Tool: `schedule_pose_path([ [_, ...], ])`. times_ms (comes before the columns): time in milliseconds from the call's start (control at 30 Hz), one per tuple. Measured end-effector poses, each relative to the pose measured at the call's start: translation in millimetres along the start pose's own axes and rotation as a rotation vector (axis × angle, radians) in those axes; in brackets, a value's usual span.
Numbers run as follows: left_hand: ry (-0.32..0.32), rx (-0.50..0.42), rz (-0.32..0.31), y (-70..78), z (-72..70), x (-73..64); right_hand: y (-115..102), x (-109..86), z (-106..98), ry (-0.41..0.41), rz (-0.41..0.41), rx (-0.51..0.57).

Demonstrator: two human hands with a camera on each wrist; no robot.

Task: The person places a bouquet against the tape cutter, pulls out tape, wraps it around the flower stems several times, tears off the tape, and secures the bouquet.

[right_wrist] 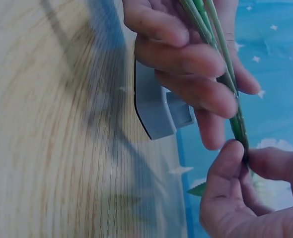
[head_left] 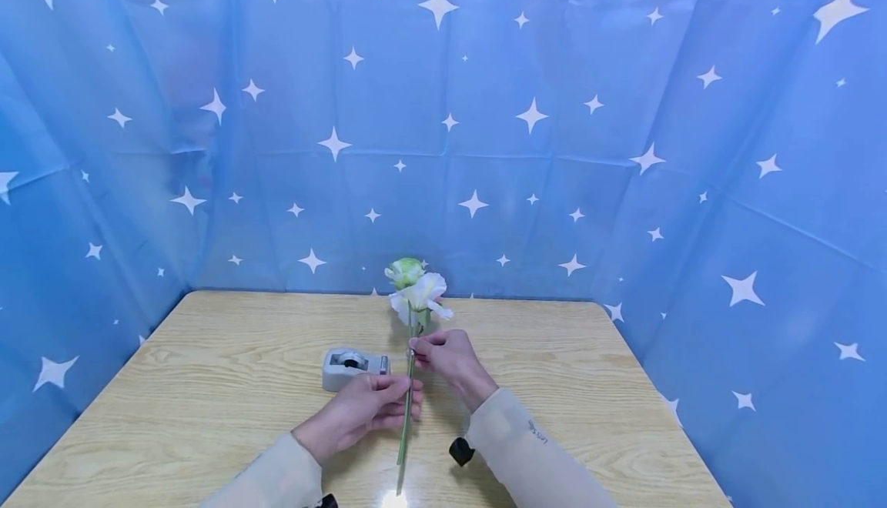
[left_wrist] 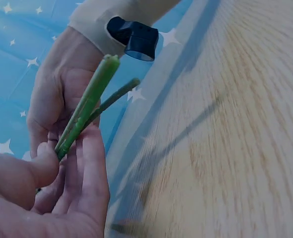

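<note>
Artificial flowers are held over the table in the head view: a white bloom (head_left: 423,296) in front and a pale green one (head_left: 404,272) just behind it. Their green stems (head_left: 405,435) run together toward the near edge, and the cut ends (left_wrist: 94,91) spread apart in the left wrist view. My left hand (head_left: 363,409) holds the stems at mid-length between thumb and fingers. Higher up, below the blooms, my right hand (head_left: 452,358) pinches the stems between thumb and forefinger (right_wrist: 226,161). A grey tape dispenser (head_left: 336,375) stands just behind my left hand.
The light wooden table (head_left: 575,416) reaches back to a blue curtain (head_left: 388,92) with white stars, which also hangs at both sides. A black wrist camera (head_left: 461,451) sits beneath the right sleeve (head_left: 533,450).
</note>
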State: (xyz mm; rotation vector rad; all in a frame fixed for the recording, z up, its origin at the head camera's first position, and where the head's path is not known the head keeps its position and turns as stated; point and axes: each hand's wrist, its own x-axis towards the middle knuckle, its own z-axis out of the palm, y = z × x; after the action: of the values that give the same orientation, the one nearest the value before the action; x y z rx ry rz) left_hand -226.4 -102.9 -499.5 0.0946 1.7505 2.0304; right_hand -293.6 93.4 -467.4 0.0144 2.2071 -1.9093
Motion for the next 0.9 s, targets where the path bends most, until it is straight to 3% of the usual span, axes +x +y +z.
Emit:
schedule_pose_path([
  [100, -0.025, -0.018, -0.016, -0.2, -1.8, 0.8, 1.2, -0.5, -0.6, -0.016, -0.006, 0.007],
  [333, 0.010, -0.008, -0.015, 0.3, -1.0, 1.3, 0.7, -2.1, -2.3, -0.045, 0.002, 0.046],
  [900, 0.061, 0.116, 0.026, 1.3, 2.2, 4.1, 0.9, -2.4, -4.8, -0.063, 0.007, 0.075],
])
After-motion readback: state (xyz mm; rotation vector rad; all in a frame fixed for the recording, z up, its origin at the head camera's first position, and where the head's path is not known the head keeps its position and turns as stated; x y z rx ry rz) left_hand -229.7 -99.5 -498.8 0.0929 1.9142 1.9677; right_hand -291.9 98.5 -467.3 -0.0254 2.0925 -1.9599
